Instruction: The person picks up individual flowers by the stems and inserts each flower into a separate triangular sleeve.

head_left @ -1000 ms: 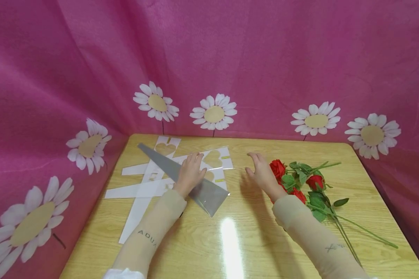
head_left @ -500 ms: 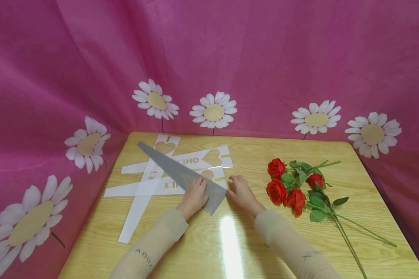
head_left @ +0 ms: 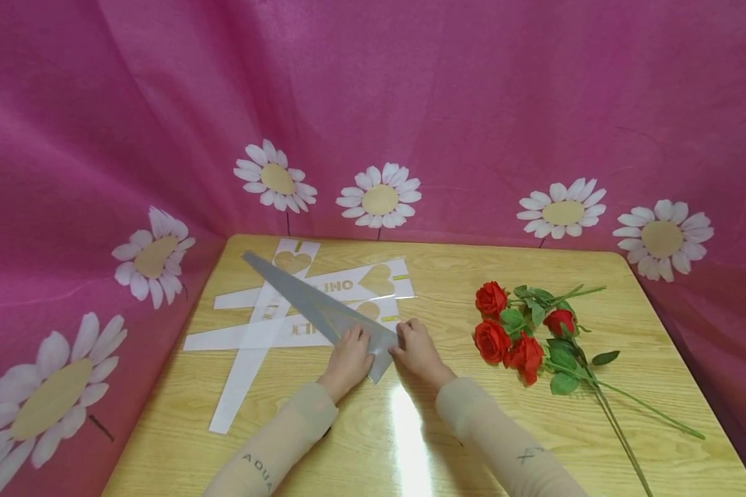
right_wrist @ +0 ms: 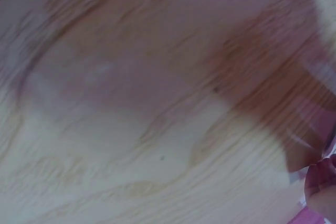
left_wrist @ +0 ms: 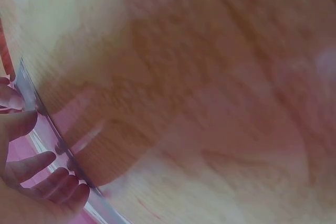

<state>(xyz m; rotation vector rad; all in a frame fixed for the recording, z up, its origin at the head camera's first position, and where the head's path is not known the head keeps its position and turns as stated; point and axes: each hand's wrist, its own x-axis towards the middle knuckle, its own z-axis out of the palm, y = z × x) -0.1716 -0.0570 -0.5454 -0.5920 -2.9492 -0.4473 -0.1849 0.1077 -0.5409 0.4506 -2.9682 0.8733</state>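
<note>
- My left hand (head_left: 348, 355): fingers loosely extended, slightly apart, resting on the grey tapered sheet (head_left: 304, 293) near its wide end.
- My right hand (head_left: 419, 348): thumb and index finger together, pinching that sheet's right corner; left wrist view shows both hands at its edge.
- Grey sheet: flat, shiny, diagonal, wide end toward me, narrow tip at far left, across the white tapered sheets (head_left: 236, 386).
- White sheets: three, overlapping, tan heart shapes and lettering; wording partly covered.
- Red roses (head_left: 491, 340): four blooms right of my right hand, well apart from it; green leaves (head_left: 564, 383) among them, long stems (head_left: 618, 428) running to near right.
- Wood-grain table (head_left: 472, 442) under everything, bright glare strip just below my hands.
- Magenta curtain (head_left: 460, 103) behind, white daisies (head_left: 379, 199) printed on it.
</note>
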